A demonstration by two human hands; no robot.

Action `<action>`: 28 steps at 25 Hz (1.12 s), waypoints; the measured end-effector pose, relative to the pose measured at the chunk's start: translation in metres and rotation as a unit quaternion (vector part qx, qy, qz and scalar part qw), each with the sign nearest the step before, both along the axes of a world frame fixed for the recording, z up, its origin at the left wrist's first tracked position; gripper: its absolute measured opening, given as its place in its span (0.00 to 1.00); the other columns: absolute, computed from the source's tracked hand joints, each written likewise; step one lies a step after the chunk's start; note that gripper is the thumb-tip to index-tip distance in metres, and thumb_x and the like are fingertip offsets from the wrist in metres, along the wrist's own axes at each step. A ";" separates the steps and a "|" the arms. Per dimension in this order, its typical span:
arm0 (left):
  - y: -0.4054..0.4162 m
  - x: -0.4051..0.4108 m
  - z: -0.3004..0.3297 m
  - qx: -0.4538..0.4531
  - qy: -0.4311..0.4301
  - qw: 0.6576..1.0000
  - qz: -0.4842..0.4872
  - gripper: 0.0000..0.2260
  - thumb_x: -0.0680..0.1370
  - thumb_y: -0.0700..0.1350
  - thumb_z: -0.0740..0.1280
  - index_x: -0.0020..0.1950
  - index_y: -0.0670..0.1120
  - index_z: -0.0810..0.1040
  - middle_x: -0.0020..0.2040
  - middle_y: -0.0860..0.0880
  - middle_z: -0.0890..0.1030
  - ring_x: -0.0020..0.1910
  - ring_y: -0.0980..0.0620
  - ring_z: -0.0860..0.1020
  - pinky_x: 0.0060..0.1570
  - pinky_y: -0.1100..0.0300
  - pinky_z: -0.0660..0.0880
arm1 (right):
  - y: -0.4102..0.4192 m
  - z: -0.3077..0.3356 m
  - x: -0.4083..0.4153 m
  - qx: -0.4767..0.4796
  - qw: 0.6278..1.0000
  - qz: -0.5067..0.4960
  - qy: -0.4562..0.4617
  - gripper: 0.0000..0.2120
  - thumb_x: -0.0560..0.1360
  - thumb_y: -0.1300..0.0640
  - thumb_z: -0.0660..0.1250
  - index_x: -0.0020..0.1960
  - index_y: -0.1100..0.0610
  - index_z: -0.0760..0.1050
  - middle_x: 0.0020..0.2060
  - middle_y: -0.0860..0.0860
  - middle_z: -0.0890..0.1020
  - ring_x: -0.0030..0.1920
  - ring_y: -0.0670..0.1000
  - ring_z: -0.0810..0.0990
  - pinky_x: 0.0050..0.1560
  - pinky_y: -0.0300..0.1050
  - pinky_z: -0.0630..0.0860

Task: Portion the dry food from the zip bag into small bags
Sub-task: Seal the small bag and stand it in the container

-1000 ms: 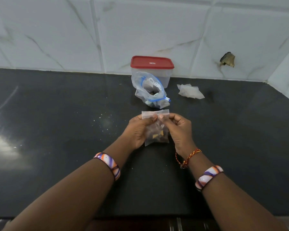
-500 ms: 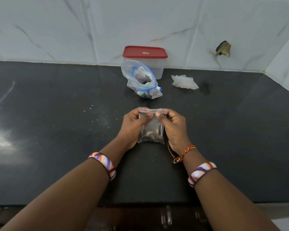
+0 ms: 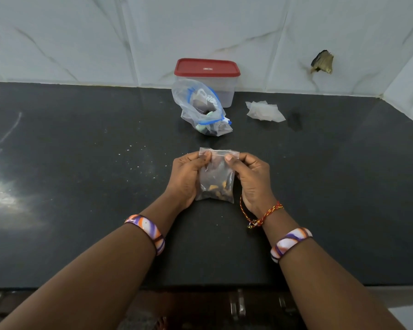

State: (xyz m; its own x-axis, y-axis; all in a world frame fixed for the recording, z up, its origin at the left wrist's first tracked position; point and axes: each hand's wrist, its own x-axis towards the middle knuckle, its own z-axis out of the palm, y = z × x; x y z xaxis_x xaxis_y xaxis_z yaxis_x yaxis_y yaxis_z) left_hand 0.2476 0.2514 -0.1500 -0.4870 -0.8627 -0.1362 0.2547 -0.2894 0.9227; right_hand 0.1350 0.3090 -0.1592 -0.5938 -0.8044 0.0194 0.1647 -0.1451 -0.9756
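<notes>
I have both hands on the small bag [image 3: 216, 178] over the middle of the table [image 3: 81, 163]: my left hand [image 3: 186, 178] and right hand [image 3: 254, 179] each pinch its top strip, dry food settled at its bottom. Toward the back edge, the zip bag [image 3: 200, 108] leans open against a red-lidded container [image 3: 206, 67], crumpled plastic [image 3: 264, 111] to its right; nothing lies between them and my grip
</notes>
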 end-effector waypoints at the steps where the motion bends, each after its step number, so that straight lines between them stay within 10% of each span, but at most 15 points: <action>1: 0.000 0.000 -0.001 0.004 0.007 1.000 -0.004 0.09 0.78 0.39 0.62 0.42 0.40 0.80 0.35 0.45 0.83 0.35 0.50 0.82 0.41 0.54 0.81 | 0.000 0.000 0.001 0.002 1.000 0.001 -0.005 0.06 0.72 0.65 0.69 0.37 0.58 0.80 0.37 0.55 0.82 0.42 0.53 0.81 0.50 0.54 0.79; 14: -0.001 0.001 -0.008 -0.063 0.008 0.998 -0.024 0.05 0.73 0.34 0.66 0.40 0.41 0.80 0.34 0.48 0.83 0.36 0.52 0.82 0.43 0.57 0.80 | 0.004 0.005 0.002 0.005 0.997 0.066 0.050 0.08 0.73 0.69 0.66 0.41 0.59 0.80 0.36 0.52 0.83 0.40 0.48 0.82 0.43 0.42 0.81; 28: 0.000 -0.001 -0.006 -0.009 0.040 0.999 -0.028 0.11 0.80 0.40 0.59 0.44 0.41 0.80 0.35 0.47 0.84 0.36 0.52 0.83 0.43 0.55 0.81 | 0.001 0.003 0.002 -0.028 0.997 0.011 -0.071 0.10 0.74 0.65 0.65 0.35 0.58 0.78 0.32 0.50 0.83 0.38 0.49 0.81 0.44 0.49 0.81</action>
State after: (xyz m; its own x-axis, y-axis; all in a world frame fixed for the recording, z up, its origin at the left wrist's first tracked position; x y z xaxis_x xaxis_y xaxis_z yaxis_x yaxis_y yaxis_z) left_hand 0.2461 0.2513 -0.1557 -0.5436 -0.8356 -0.0798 0.3119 -0.2893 0.9050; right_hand 0.1366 0.3104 -0.1566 -0.5756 -0.8176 -0.0181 0.3050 -0.1941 -0.9324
